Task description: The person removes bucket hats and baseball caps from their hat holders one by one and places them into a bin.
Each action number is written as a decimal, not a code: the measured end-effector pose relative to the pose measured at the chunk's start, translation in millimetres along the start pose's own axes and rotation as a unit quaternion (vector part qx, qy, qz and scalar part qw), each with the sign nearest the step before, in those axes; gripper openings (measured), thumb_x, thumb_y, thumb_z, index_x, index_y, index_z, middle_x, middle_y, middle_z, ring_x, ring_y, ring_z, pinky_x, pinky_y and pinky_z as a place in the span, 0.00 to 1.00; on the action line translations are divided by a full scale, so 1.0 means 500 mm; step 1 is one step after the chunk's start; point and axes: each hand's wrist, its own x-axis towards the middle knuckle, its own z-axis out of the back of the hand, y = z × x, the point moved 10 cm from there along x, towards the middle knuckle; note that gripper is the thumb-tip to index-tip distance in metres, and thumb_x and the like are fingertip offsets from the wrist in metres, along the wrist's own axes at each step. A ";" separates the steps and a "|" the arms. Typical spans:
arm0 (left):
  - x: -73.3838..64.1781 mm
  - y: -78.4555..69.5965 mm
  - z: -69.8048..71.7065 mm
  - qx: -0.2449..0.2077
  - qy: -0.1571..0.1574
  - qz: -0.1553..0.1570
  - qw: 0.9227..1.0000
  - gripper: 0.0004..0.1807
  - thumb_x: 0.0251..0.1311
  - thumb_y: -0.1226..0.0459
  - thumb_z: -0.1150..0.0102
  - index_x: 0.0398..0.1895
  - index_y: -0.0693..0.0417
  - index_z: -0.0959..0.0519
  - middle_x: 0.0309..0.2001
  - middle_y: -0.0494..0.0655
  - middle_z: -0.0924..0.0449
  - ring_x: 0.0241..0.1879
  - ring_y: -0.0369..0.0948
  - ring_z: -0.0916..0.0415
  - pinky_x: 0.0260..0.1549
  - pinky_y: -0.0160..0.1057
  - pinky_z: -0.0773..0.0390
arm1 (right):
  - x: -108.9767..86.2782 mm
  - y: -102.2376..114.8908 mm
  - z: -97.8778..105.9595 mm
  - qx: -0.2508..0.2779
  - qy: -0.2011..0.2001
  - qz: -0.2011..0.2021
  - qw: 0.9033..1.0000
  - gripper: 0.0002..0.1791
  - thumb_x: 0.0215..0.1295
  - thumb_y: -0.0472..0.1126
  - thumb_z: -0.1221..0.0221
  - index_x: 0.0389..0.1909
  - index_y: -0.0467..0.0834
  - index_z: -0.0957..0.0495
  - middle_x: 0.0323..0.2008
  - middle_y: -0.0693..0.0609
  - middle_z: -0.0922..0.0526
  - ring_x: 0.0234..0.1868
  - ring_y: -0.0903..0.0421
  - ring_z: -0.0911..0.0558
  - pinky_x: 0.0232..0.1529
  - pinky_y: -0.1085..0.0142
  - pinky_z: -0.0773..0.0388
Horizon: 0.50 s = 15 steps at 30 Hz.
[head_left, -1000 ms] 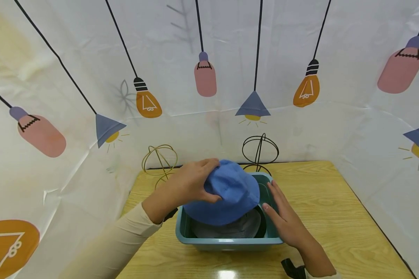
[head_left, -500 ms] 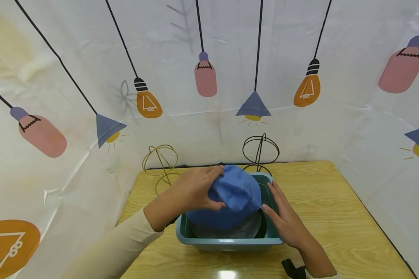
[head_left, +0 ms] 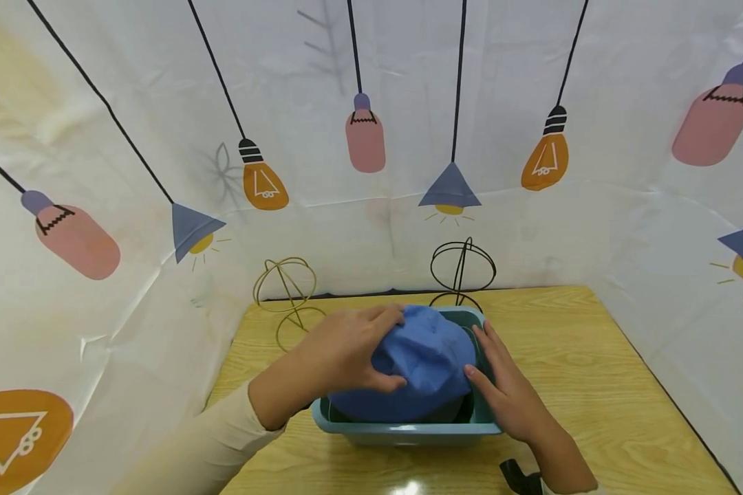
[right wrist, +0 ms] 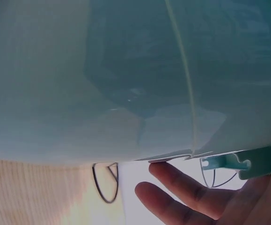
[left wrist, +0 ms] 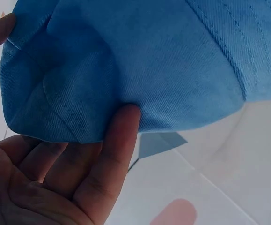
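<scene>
A blue fabric brimmed hat [head_left: 430, 357] sits low inside a teal plastic bin [head_left: 402, 428]. My left hand [head_left: 353, 354] grips its crown from the left, thumb in front and fingers behind. Up close in the left wrist view, the stitched brim of the hat [left wrist: 261, 51] shows, and the fingers of the left hand [left wrist: 79, 178] press into the cloth. Beneath the hat, a bit of a grey hat [head_left: 448, 411] shows, mostly covered. My right hand [head_left: 508, 395] rests along the bin's right rim with fingers straight, its thumb tip near the blue hat. The right wrist view is filled by the bin wall [right wrist: 126, 79].
Behind the bin on the wooden table [head_left: 594, 385] stand a gold wire stand [head_left: 294, 302] at left and a black wire stand [head_left: 458, 275] at right. A white cloth backdrop [head_left: 396, 240] with printed lamps encloses the back and sides.
The left hand has lowered the blue hat into the bin and slightly to the right, covering more of the grey hat. The right hand has stayed at the rim.
</scene>
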 end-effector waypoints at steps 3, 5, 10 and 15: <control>0.000 0.001 -0.003 -0.012 0.008 0.005 1.000 0.46 0.50 0.34 0.27 0.66 0.50 0.28 0.61 0.45 0.18 0.39 0.42 0.14 0.39 0.42 0.14 | -0.002 0.002 0.003 -0.009 -0.006 0.006 1.000 0.38 0.82 0.57 0.52 0.85 0.58 0.54 0.85 0.50 0.62 0.82 0.33 0.51 0.65 0.21 0.46; 0.001 0.007 -0.009 -0.017 0.016 0.013 1.000 0.45 0.50 0.35 0.27 0.66 0.49 0.28 0.60 0.44 0.18 0.40 0.42 0.15 0.40 0.42 0.14 | -0.003 0.003 0.004 -0.012 -0.009 0.008 1.000 0.38 0.82 0.57 0.52 0.85 0.58 0.54 0.85 0.50 0.62 0.82 0.33 0.51 0.65 0.21 0.45; 0.003 0.025 -0.035 -0.035 0.035 0.025 0.998 0.44 0.49 0.35 0.26 0.64 0.49 0.28 0.54 0.42 0.16 0.37 0.39 0.17 0.37 0.40 0.16 | -0.003 0.000 0.000 -0.018 -0.008 0.005 1.000 0.38 0.81 0.58 0.52 0.85 0.58 0.54 0.85 0.51 0.63 0.81 0.32 0.50 0.64 0.20 0.44; 0.007 0.044 -0.091 -0.066 0.078 0.040 0.994 0.45 0.51 0.36 0.27 0.66 0.50 0.27 0.57 0.44 0.16 0.44 0.40 0.16 0.42 0.42 0.15 | -0.001 0.000 -0.004 -0.021 -0.008 0.006 1.000 0.38 0.81 0.58 0.52 0.85 0.58 0.54 0.85 0.50 0.63 0.81 0.32 0.49 0.63 0.20 0.44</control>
